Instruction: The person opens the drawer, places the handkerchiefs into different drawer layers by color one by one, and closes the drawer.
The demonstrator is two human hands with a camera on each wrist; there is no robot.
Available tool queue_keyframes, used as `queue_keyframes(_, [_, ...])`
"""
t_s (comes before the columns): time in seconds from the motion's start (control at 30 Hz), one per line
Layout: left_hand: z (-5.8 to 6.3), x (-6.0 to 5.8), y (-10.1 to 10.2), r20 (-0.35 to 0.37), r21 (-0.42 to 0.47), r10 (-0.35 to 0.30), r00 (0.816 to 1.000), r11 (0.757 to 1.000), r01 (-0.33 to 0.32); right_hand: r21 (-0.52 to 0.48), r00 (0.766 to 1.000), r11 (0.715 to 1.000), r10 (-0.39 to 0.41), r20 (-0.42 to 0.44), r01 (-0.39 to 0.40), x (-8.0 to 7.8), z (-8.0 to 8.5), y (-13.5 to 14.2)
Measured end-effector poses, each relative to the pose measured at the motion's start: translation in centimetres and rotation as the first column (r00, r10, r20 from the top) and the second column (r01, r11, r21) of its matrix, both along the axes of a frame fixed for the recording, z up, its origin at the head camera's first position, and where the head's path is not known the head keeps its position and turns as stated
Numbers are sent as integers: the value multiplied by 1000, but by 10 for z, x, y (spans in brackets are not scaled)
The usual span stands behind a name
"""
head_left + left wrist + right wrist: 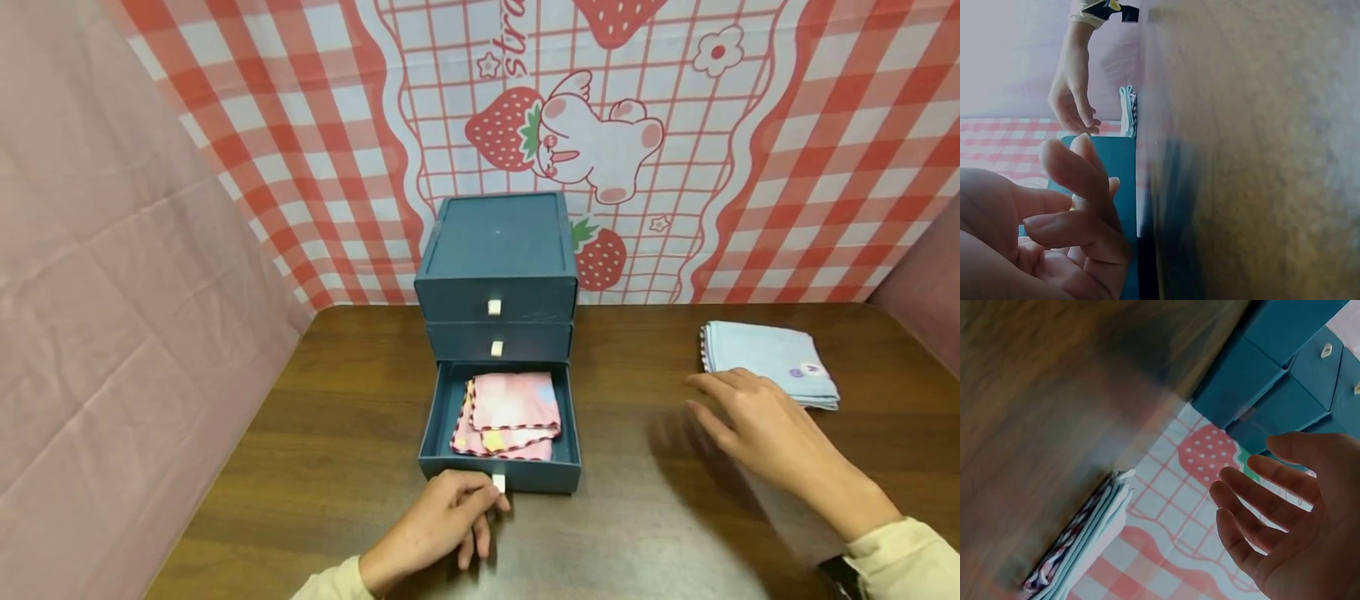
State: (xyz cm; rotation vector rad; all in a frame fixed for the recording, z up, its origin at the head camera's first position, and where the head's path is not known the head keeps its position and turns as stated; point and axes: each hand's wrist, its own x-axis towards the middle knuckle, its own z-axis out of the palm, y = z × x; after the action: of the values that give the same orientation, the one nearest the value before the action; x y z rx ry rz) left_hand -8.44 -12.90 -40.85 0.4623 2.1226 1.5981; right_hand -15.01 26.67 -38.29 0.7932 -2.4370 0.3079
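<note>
My left hand [450, 515] pinches the small white knob [498, 482] of the bottom drawer [540, 477], which is pulled out of a dark blue-green cabinet [495, 237]. Inside that drawer lie folded pink towels [516, 402] with dark striped edging. Fingers partly hide the knob in the left wrist view. Over the table on the right, my right hand [757, 425] hovers with loosely bent fingers and holds nothing. Just beyond it is a folded light blue towel [765, 350], seen edge-on in the right wrist view beside the spread right hand [1297, 512].
Two upper drawers with white knobs [494, 307] are closed. A red-and-white checked cloth [345, 167] with strawberry prints hangs behind the wooden table [322, 467]. Pink cloth [150, 292] covers the left side. Something black sits by the right cuff.
</note>
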Motion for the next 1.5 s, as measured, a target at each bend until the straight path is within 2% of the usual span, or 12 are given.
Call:
queue_keyframes(0.73, [5, -19, 1, 28, 27, 29, 999, 999, -30, -5, 993, 994, -111, 34, 112, -16, -1, 34])
queue_keyframes(1.5, [12, -45, 6, -16, -5, 33, 999, 999, -33, 8, 982, 987, -160, 102, 160, -25, 3, 51])
